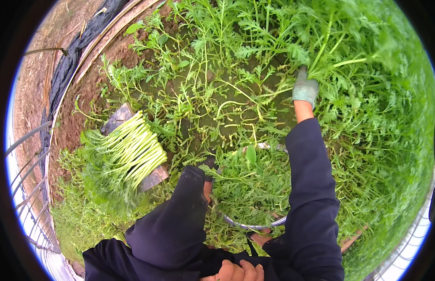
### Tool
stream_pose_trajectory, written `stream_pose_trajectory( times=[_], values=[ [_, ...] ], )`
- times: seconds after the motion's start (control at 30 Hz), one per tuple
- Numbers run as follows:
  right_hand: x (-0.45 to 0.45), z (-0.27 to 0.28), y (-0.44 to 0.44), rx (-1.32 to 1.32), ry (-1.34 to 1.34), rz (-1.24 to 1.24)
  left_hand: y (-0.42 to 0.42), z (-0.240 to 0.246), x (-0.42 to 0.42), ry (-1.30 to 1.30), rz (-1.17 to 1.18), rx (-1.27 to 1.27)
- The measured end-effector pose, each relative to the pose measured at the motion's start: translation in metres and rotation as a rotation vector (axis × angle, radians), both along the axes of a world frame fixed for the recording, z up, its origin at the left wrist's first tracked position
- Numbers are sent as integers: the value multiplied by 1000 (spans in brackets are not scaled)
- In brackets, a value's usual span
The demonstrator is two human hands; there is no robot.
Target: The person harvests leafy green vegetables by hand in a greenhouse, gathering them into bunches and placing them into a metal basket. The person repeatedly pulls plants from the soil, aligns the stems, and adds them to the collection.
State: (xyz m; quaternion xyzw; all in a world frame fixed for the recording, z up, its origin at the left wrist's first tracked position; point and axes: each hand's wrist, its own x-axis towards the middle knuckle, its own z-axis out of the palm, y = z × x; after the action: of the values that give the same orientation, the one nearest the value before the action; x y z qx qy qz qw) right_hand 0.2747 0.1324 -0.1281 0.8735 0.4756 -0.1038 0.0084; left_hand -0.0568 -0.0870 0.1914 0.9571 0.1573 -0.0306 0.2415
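Note:
My right hand (pixel 305 87), in a grey-green work glove, reaches forward and grips the lower stems of a leafy green plant (pixel 324 45) at the edge of the dense growth. Its fingertips are partly hidden by leaves. My bare left hand (pixel 238 271) rests near my lap at the bottom edge, its fingers curled; whether it holds something is not visible. To the left, a neat row of cut pale-green stalks (pixel 133 151) with feathery leaves lies across a flat board (pixel 156 178). Between my legs, a round metal-rimmed basin (pixel 254 224) is heaped with loose leafy greens (pixel 252 189).
Short cut stubble and scattered stems (pixel 235 105) cover the soil ahead. Tall greens (pixel 386 123) fill the right side. Bare soil (pixel 70 140), a pale border strip (pixel 68 89) and dark sheeting (pixel 68 52) run along the left, beside curved frame bars (pixel 29 135).

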Motion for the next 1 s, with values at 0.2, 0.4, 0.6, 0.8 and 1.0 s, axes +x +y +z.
stream_pose_trajectory(
  times=[0.2,0.4,0.6,0.8,1.0],
  values=[
    [5,-18,46,-17,45,27,-5,2,2,105,52,-47],
    [20,-19,55,-4,100,-169,-11,-2,3,234,-245,222],
    [46,-3,40,107,478,-407,-12,-1,0,166,-50,84],
    [62,4,26,448,404,-329,-7,-5,0,276,-441,381],
    [50,-31,68,-76,-273,384,1,-6,4,202,-235,207]
  ],
)
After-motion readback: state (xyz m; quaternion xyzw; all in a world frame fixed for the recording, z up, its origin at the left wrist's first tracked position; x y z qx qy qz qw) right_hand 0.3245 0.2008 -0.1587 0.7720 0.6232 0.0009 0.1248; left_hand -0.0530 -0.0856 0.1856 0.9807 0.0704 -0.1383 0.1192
